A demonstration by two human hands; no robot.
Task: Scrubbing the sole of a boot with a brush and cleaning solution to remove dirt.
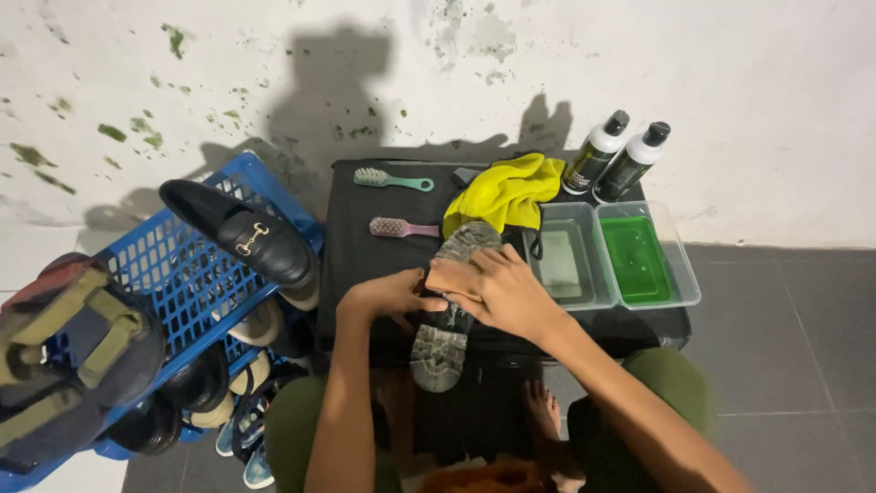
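Two hands meet over one shoe here: your left hand (388, 297) and your right hand (497, 290) both grip the upturned boot with the grey, mud-caked lugged sole (447, 315), which lies sole-up across the front of the black surface (365, 246), its toe pointing away from you and its heel overhanging the near edge above your knees. Your left fingers (415, 299) curl around the boot's side at mid-length, closed on it. Your right fingers (474, 267) lie flat over the sole just past the middle, pressing on it, with the thumb side tucked against the left hand.

Just beyond the boot's toe sits a crumpled yellow cloth (506, 192). To its left, a pink-handled brush with pale bristles (401, 227) lies near the toe, and a teal-handled brush (392, 180) lies farther back, well apart from your hands. To the right of the boot stand two clear plastic tubs side by side: one holding cloudy water (564, 260), just beside your right hand, and one holding green liquid (639, 260). Behind them, two dark bottles with white shoulders and black caps (613, 157) stand together by the wall.

On your left, a blue plastic crate (173, 274) holds a glossy black loafer with a metal buckle (242, 233) on top of other footwear.
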